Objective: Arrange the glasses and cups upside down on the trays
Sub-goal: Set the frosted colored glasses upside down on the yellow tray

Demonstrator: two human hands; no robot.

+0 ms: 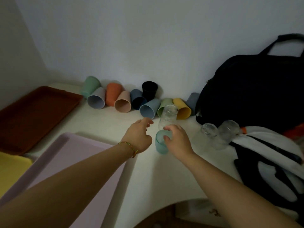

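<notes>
Right hand [177, 140] in a grip round teal cup [160, 145], left hand [139, 134] loose (clear glass [168, 115] behind)

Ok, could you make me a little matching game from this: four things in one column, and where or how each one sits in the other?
Things:
1. teal glass
2. brown tray
3. black bag
4. yellow cup

Place or state:
a. lying on its side
b. at the far left
c. gripped by the right hand
d. at the far right

Pairs: 1-c, 2-b, 3-d, 4-a.
</notes>
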